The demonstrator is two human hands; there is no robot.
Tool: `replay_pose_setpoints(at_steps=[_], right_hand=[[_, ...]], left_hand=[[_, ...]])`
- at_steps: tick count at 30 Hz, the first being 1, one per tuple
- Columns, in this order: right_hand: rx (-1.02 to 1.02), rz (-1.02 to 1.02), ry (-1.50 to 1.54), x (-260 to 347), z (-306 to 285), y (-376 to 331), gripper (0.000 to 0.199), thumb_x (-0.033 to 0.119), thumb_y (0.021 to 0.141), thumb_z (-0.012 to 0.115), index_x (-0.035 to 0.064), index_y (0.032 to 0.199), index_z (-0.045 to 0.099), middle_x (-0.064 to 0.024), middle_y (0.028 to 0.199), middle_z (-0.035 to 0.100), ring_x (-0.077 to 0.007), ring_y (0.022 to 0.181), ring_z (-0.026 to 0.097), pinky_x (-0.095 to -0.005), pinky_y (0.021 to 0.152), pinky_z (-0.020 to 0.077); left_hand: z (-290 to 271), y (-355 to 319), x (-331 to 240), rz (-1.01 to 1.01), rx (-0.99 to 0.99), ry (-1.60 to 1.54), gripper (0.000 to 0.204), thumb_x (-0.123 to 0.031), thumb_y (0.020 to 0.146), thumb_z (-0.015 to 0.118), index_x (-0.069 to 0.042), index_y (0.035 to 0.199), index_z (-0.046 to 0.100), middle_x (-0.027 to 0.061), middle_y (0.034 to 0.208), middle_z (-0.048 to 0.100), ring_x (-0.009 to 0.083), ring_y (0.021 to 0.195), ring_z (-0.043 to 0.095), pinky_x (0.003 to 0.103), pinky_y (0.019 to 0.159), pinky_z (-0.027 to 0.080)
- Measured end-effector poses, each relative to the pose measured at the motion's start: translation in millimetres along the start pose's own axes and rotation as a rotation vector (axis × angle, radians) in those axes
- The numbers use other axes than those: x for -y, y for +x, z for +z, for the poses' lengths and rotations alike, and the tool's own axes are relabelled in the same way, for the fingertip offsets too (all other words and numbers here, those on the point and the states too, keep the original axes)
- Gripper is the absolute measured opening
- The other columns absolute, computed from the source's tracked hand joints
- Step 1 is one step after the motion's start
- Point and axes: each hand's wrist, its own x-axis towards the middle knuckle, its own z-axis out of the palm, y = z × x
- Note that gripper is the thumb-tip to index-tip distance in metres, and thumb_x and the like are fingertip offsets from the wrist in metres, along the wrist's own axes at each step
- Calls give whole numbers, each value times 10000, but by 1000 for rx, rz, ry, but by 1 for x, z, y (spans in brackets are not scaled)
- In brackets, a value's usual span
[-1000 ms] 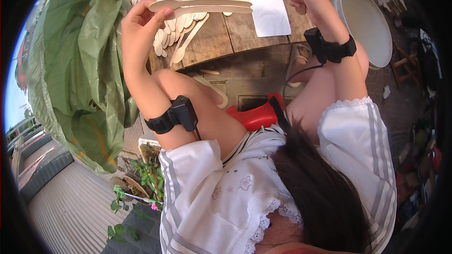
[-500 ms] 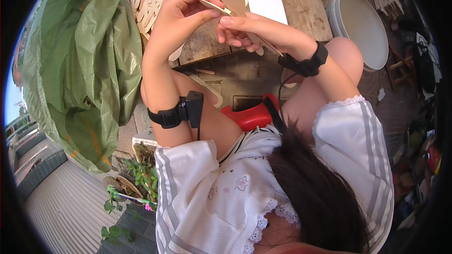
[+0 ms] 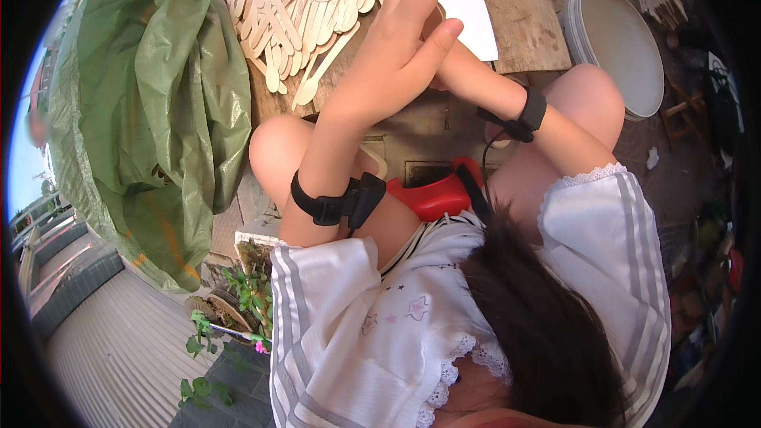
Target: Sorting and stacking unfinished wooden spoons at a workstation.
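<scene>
My left hand [image 3: 400, 51] reaches across the front of the wooden table, its fingers stretched to the right and its thumb held apart. Nothing shows in its grasp. Behind it is my right hand [image 3: 450, 59], mostly covered, so its fingers and anything they hold are hidden. Left of my hands, a heap of pale wooden spoons [image 3: 305, 12] spreads over the tabletop, and one spoon [image 3: 325, 71] points toward me at the near edge. A white sheet of paper [image 3: 473, 25] lies just right of my hands.
A wooden table [image 3: 527, 28] stands in front of my knees. At the left hangs a large green tarp-like sack [image 3: 151, 111]. To the right is a round whitish tub [image 3: 622, 51], with a bundle of pale sticks [image 3: 662, 4] beyond it. Something red [image 3: 432, 196] sits between my legs.
My left hand has moved right, crossing in front of my right hand, and its fingers have straightened. The spoons seen between my hands before are no longer visible there.
</scene>
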Motion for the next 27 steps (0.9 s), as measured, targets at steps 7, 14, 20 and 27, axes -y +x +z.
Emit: replay_pose_setpoints(at_steps=[7,14,20,27], right_hand=[[24,87,118,0,-20,8,377,341,922,499,120,642,378,57,529,318,-55,467,275,-240,434,229],[-54,60,147,11,-22,4,459,315,916,486,151,551,263,55,458,240,-62,407,193,-240,389,167],[-38,52,152,15,-21,2,451,297,916,481,154,550,260,52,451,247,-63,404,201,-241,385,181],[-14,53,220,18,-26,-2,385,317,920,509,150,618,337,76,508,265,-36,447,209,-230,405,179]], left_hand=[[-59,-18,27,-547,-71,-16,412,-342,918,514,-13,1163,485,192,1111,576,284,1026,552,382,852,442],[-92,-67,70,-1178,721,843,374,-225,650,806,-1,864,595,138,753,638,243,642,600,363,611,471],[-77,-55,69,-1289,754,923,302,-162,605,804,-5,809,646,161,793,663,286,745,652,367,659,498],[-74,-68,71,-1210,743,948,204,-113,699,663,-31,885,671,152,880,673,307,869,652,421,744,509]])
